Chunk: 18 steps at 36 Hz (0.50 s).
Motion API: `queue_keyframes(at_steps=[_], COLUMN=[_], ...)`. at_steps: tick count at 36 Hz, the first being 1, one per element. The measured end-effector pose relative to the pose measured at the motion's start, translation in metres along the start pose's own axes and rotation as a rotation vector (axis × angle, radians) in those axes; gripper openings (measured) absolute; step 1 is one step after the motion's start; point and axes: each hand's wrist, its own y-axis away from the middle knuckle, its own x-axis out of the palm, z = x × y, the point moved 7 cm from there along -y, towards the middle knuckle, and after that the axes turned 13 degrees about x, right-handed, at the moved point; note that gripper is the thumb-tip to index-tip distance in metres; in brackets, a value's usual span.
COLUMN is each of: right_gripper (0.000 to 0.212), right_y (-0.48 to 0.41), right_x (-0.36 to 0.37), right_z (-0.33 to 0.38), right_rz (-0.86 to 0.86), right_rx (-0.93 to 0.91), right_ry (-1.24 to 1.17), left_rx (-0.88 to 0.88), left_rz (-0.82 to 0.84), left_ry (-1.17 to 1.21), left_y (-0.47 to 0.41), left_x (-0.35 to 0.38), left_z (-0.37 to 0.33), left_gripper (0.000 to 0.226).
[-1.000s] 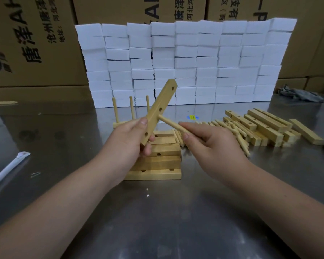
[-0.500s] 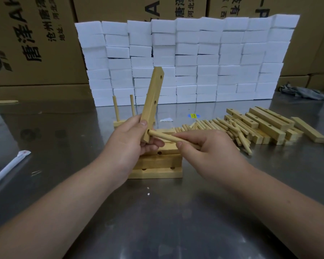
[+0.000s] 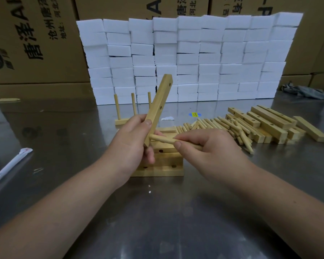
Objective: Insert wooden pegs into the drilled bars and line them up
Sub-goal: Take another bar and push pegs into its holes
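My left hand [image 3: 133, 143] grips a drilled wooden bar [image 3: 159, 107] by its lower end, tilted up and to the right over the table. My right hand [image 3: 206, 148] pinches a wooden peg [image 3: 162, 139] whose tip meets the bar's lowest hole. Under my hands lies a row of drilled bars [image 3: 161, 166] side by side. Behind them stands a bar with three upright pegs [image 3: 133, 106]. Loose pegs [image 3: 219, 125] and several more drilled bars [image 3: 264, 122] lie to the right.
A wall of stacked white foam blocks [image 3: 191, 58] stands at the back of the steel table [image 3: 157, 221], with cardboard boxes [image 3: 32, 40] behind it. A white wrapped stick [image 3: 9, 165] lies at the left edge. A grey cloth [image 3: 305, 91] sits far right.
The bar tilted upright and now leans right again. My right hand brought the peg's tip from the middle of the bar to its lowest hole.
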Motion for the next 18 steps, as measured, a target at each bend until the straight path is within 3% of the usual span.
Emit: queue_keyframes(at_steps=[7, 11, 18], right_gripper=[0.034, 0.01, 0.024], right_y=[0.001, -0.002, -0.002], right_x=[0.001, 0.002, 0.009], right_z=[0.0, -0.004, -0.009], right_rz=[0.007, 0.044, 0.131], right_rx=[0.004, 0.071, 0.158], right_ry=[-0.006, -0.032, -0.138], left_rx=[0.014, 0.028, 0.06], left_rz=[-0.033, -0.032, -0.006], left_ry=[-0.033, -0.073, -0.158], left_y=[-0.001, 0.002, 0.005], left_x=[-0.001, 0.002, 0.003], left_z=[0.002, 0.002, 0.001], left_gripper=[0.034, 0.034, 0.032])
